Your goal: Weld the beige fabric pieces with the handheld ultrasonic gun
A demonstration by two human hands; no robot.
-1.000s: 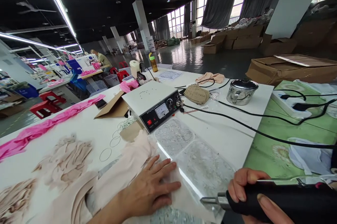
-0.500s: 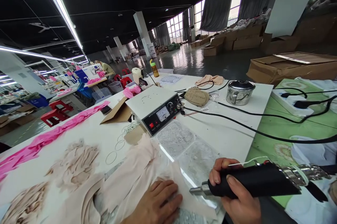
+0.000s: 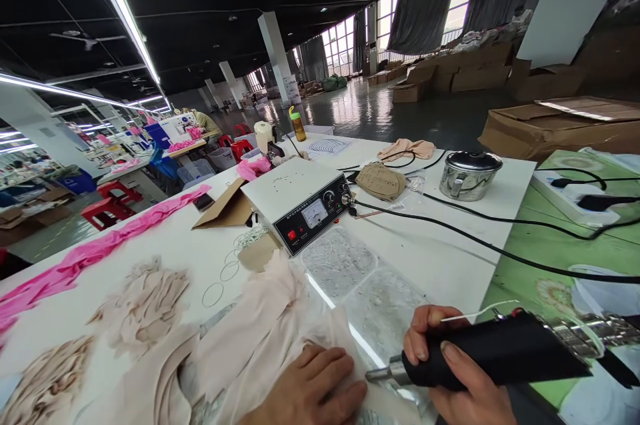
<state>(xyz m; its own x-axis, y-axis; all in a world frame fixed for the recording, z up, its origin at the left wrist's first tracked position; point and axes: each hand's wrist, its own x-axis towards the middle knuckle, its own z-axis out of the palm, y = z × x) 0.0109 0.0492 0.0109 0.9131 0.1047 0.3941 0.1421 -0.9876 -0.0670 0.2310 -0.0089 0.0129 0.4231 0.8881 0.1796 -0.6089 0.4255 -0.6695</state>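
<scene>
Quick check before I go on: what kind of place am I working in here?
Most likely a garment factory floor. Pink fabric strips and beige cloth pieces lie on the white worktable, a sewing station stands behind, and cardboard boxes line the windows.

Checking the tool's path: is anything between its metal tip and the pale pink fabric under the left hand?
Nothing visible. The tool, gripped by the right hand, points its tip at the pink fabric beside the left hand.

black tool (image 3: 495,352), pale pink fabric (image 3: 255,338), bright pink strip (image 3: 100,248)
</scene>
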